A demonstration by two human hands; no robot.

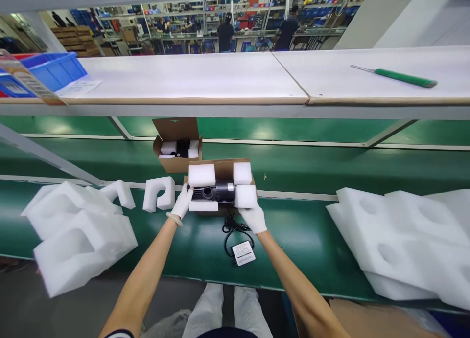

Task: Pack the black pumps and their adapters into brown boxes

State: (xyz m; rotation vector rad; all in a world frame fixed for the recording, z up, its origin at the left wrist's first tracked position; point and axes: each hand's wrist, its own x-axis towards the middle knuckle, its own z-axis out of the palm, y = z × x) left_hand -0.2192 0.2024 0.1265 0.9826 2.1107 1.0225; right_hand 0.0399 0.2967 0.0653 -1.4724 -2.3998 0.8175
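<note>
while foam heaps flank the near side of the green bench and a cord and labelled block lie between, the step in hand seems to be steadying the black unit amid foam blocks, in or just over the open box. the left hand meets the unit's left end, the right hand the right foam; fingers are partly hidden, so i cannot tell how firmly either grips. the next move likely calls for keeping everything level. behind: a second box, a white shelf with a green tool, people among racks.
</note>
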